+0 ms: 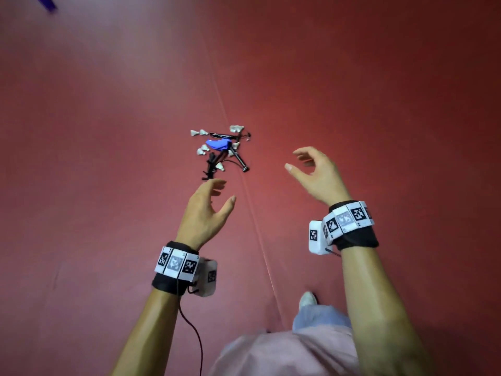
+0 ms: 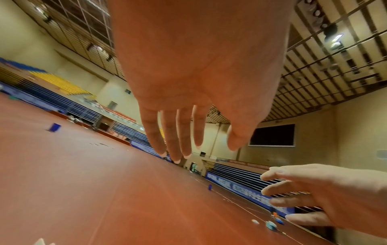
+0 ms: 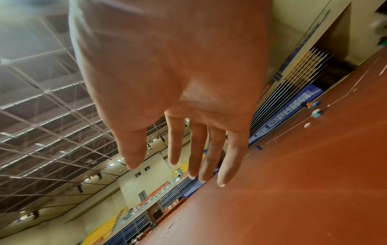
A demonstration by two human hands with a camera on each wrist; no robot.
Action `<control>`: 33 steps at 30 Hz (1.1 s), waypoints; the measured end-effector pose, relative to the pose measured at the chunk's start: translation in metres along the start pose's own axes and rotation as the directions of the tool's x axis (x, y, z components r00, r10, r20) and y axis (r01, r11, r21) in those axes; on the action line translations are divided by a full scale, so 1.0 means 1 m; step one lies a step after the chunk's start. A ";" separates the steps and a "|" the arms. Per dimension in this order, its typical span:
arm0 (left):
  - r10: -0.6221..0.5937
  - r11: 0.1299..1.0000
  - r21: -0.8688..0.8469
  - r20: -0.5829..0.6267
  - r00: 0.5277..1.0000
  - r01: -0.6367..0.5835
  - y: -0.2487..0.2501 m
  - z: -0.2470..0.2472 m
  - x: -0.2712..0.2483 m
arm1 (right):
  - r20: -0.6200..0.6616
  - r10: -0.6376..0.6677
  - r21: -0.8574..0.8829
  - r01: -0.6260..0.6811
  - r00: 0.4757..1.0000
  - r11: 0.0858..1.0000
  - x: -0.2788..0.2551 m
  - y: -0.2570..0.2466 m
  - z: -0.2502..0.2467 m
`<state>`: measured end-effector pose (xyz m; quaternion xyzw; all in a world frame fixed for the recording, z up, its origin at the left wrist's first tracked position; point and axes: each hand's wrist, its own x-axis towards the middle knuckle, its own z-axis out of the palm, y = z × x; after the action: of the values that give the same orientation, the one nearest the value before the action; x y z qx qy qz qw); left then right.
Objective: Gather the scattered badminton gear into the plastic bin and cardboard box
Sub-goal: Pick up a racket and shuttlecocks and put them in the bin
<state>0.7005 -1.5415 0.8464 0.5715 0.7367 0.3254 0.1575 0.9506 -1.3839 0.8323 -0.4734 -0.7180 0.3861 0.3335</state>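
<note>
Red sports-hall floor [image 1: 379,104] crossed by thin court line [image 1: 238,164]. Tiered yellow and blue spectator seating [image 2: 62,84] along far wall; dark scoreboard screen [image 2: 272,135] mounted high. Lattice roof trusses [image 3: 41,102] overhead, blue perimeter banner [image 3: 289,109] at floor edge.

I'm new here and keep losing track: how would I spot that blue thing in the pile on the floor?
Look at the red court floor, ahead of the open left hand. A small pile of black rackets and white shuttlecocks lies there. The blue item sits in its middle, the only blue piece in it.
</note>
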 end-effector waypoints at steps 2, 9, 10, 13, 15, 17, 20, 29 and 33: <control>-0.058 0.998 0.023 -0.054 0.997 0.059 -0.004 -0.008 0.025 | 0.034 -0.039 0.030 0.038 0.999 0.999 0.048 -0.003 0.013; -0.251 0.966 0.035 -0.137 0.958 0.258 -0.045 -0.019 0.091 | 0.234 -0.080 0.081 0.063 0.969 0.995 0.165 0.003 0.077; -0.269 0.961 0.030 -0.142 0.953 0.276 -0.053 -0.019 0.104 | 0.253 -0.083 0.080 0.064 0.964 0.995 0.181 0.005 0.087; -0.293 0.954 0.013 -0.152 0.944 0.299 -0.083 -0.014 0.159 | 0.272 -0.081 0.068 0.065 0.959 0.996 0.241 0.013 0.111; -0.297 0.954 -0.003 -0.154 0.942 0.301 -0.106 -0.010 0.205 | 0.269 -0.087 0.040 0.080 0.959 0.996 0.287 0.017 0.125; -0.287 0.957 -0.011 -0.157 0.945 0.289 -0.133 -0.003 0.254 | 0.259 -0.080 0.018 0.078 0.963 0.997 0.335 0.022 0.141; -0.292 0.956 -0.042 -0.126 0.948 0.289 -0.170 -0.001 0.337 | 0.257 -0.061 -0.042 0.075 0.964 0.996 0.413 0.023 0.161; -0.341 0.940 0.015 0.005 0.940 0.341 -0.257 -0.024 0.516 | 0.268 0.036 -0.112 -0.006 0.963 0.994 0.579 0.007 0.215; -0.402 0.915 0.057 0.030 0.915 0.400 -0.303 -0.030 0.572 | 0.330 0.059 -0.095 -0.029 0.942 0.995 0.648 0.011 0.259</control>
<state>0.2886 -1.0515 0.7483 0.4189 0.8425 0.2561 0.2217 0.5232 -0.8351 0.7718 -0.4317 -0.7696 0.4355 0.1779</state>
